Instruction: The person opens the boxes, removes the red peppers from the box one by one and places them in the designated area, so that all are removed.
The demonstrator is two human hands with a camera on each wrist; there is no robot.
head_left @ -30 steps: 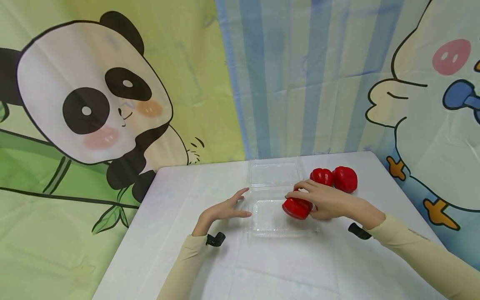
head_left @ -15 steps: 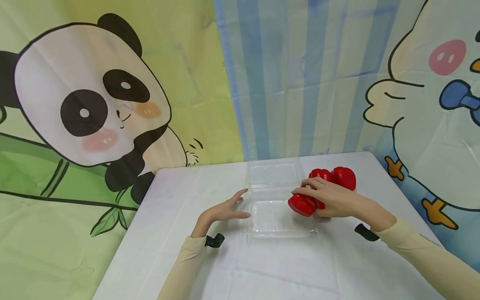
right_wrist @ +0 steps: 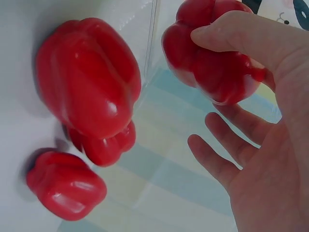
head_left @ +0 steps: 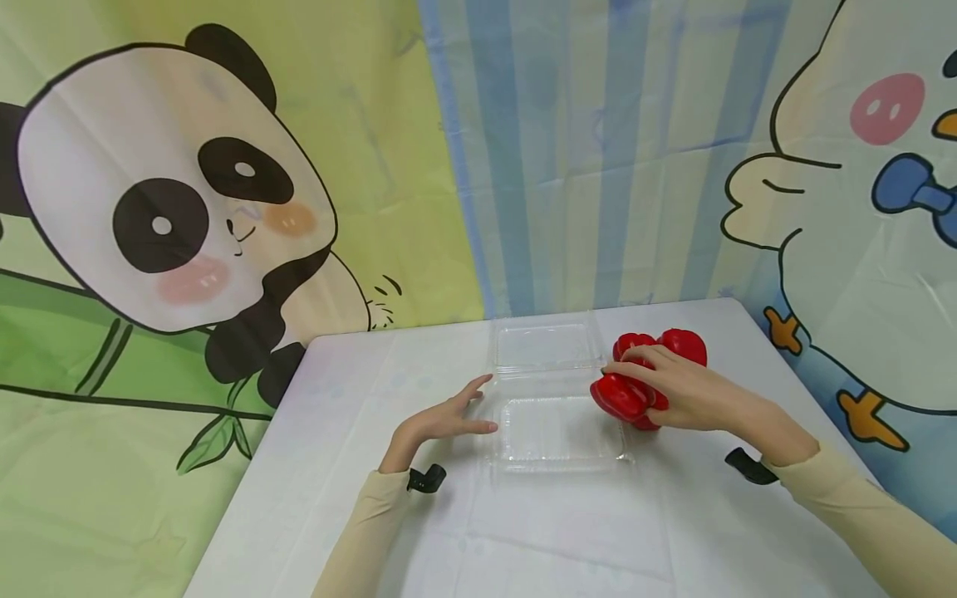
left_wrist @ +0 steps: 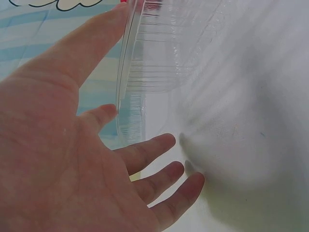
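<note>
My right hand point(head_left: 688, 390) holds a red bell pepper point(head_left: 619, 397) between thumb and fingers, above the right edge of a clear plastic clamshell box point(head_left: 553, 430). In the right wrist view, the thumb presses on the held pepper point(right_wrist: 217, 58), and the lower fingers extend free of it. Another red bell pepper point(head_left: 647, 423) shows partly under this hand. My left hand point(head_left: 446, 418) is spread beside the box's left side, thumb and fingers apart. Its thumb tip lies close to the box rim point(left_wrist: 126, 53) in the left wrist view; whether they touch, I cannot tell.
The box's lid point(head_left: 546, 345) lies folded back toward the rear of the white table point(head_left: 568, 531). Two more red bell peppers, one left point(head_left: 631, 342) and one right point(head_left: 684, 345), sit at the back right. A printed cloth point(head_left: 538, 166) hangs behind the table.
My right hand has moved to the right with the bell pepper, from over the box to its right edge, by the other peppers. My left hand has stayed in place.
</note>
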